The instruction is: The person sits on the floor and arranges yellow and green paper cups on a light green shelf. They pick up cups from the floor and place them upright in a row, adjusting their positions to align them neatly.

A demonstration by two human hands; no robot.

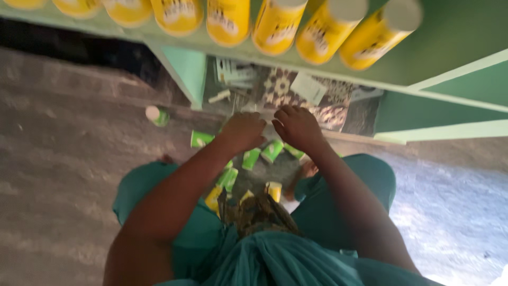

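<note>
My left hand (pixel 244 130) and my right hand (pixel 296 126) reach down side by side to the floor in front of a green shelf unit (pixel 185 69). Both have curled fingers; what they hold is hidden beneath them. Several green cans (pixel 272 151) lie on the floor just below my hands, another green can (pixel 200 139) left of my left wrist. Yellow cans (pixel 274 189) lie nearer my knees. I squat in teal clothing (pixel 275 259).
A row of yellow canisters (pixel 227 20) stands on the shelf above. A lone green can with a white lid (pixel 157 115) stands on the grey concrete floor (pixel 63 159) at left. Papers and patterned tiles (pixel 309 89) lie under the shelf.
</note>
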